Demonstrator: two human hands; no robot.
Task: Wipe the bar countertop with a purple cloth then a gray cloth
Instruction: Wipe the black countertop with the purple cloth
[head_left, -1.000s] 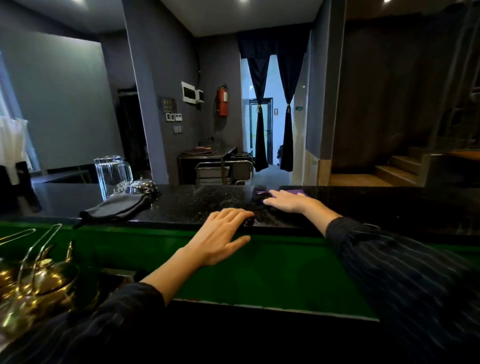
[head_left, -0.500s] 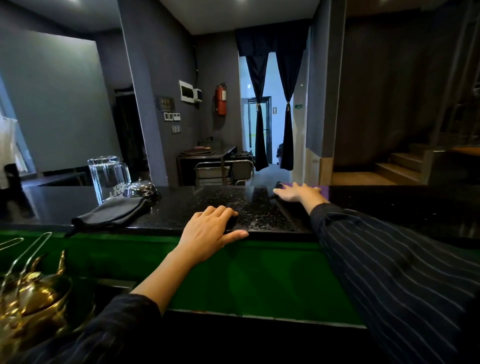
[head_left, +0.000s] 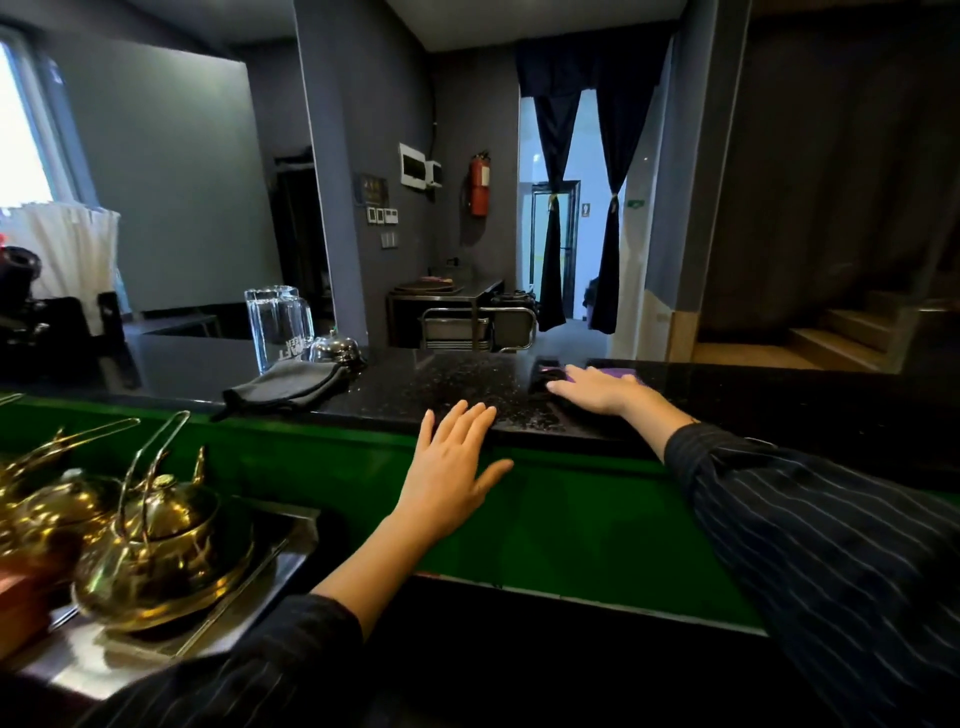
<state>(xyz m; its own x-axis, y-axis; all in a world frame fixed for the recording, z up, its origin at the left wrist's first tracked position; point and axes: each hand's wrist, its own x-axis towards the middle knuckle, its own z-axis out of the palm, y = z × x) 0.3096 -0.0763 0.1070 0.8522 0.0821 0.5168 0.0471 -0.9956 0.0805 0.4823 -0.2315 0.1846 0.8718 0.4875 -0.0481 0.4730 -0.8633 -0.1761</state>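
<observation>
Your right hand (head_left: 592, 389) is lying flat, fingers straight and close together, pressing palm-down on the purple cloth (head_left: 618, 373). You're pushing it, not gripping it. The cloth is sitting on the black tabletop (head_left: 441, 374), right of centre and toward the far edge. Most of it is hiding under the hand, with only a purple strip showing beyond the knuckles. I can't tell whether the dark patch by your fingertips is cloth or shadow.

Your left hand (head_left: 452, 467) is open and holding nothing. Its fingers are spread, with the tips resting on the near edge of the tabletop and the palm hanging over the green panel (head_left: 571, 509) below.

Progress, as I'm judging it:
- The purple pass is underway, not finished.
- The speckled stretch between your hands is catching light. I can't tell whether it's wet or wiped.
- The gray pass isn't started.

The gray cloth (head_left: 285, 387) is lying folded on the left of the tabletop, well apart from both hands. One corner is drooping over the front edge. It's sitting just in front of the glass pitcher (head_left: 275, 327) and the bell (head_left: 335, 349).

The brass kettles (head_left: 156, 545) are sitting low on the left, off the tabletop.

Left to do: finish with the purple cloth, swap cloths, then do the whole gray pass.
</observation>
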